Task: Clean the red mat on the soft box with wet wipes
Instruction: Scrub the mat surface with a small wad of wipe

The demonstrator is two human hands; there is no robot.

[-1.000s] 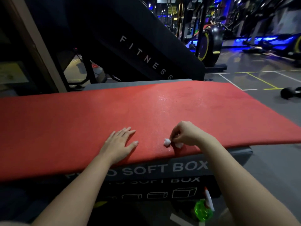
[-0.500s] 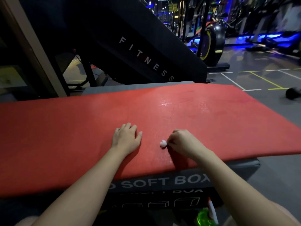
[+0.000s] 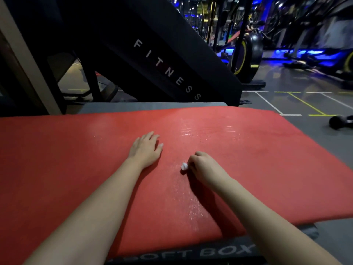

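The red mat [image 3: 66,159] lies across the grey soft box [image 3: 210,254], overhanging it left and right. My left hand [image 3: 146,149] rests flat on the mat near its middle, fingers straight. My right hand [image 3: 203,166] is curled round a small balled-up white wet wipe [image 3: 184,166] and holds it against the mat just right of the left hand. Only a bit of the wipe shows past the fingers. Wet streaks glisten on the mat beyond and below the right hand.
A black slanted machine marked FITNESS [image 3: 166,69] rises right behind the box. A black dumbbell [image 3: 339,121] lies on the floor at the right. An exercise bike [image 3: 248,54] stands farther back. A wooden post [image 3: 24,60] leans at the left.
Both hands have slid farther up the mat away from its front edge, the right one taking the wipe along. My view has tipped closer over the mat.
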